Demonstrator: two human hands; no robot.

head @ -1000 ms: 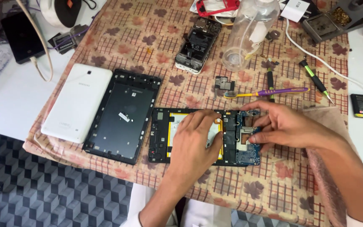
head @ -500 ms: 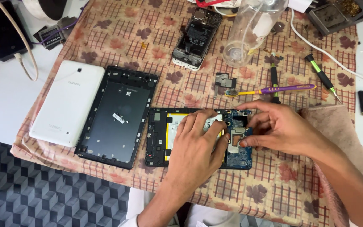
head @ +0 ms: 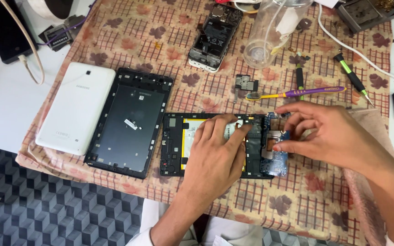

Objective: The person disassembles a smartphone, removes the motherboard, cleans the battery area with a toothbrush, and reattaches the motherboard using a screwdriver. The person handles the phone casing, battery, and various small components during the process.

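Observation:
An opened tablet body [head: 172, 146] lies on the patterned cloth, its yellow-edged battery and blue circuit board [head: 277, 161] exposed. My left hand [head: 217, 155] presses flat on the battery, fingers spread toward the board. My right hand [head: 324, 134] hovers over the board at the tablet's right end, thumb and fingertips touching the board's edge. To the left lie a black inner frame [head: 131, 120] and a white tablet back cover [head: 76, 107].
A dismantled phone [head: 215, 32] and a clear plastic jar [head: 274, 32] sit at the back. A purple toothbrush [head: 297, 93], a small loose module [head: 245, 83], green-handled screwdriver [head: 352, 77], white cable [head: 356, 50] and dark phone [head: 5, 32] lie around. The table's front edge is near my body.
The view has shifted slightly, bringing the tablet more to the centre. My left hand stays on the battery; my right fingers have shifted a little over the circuit board.

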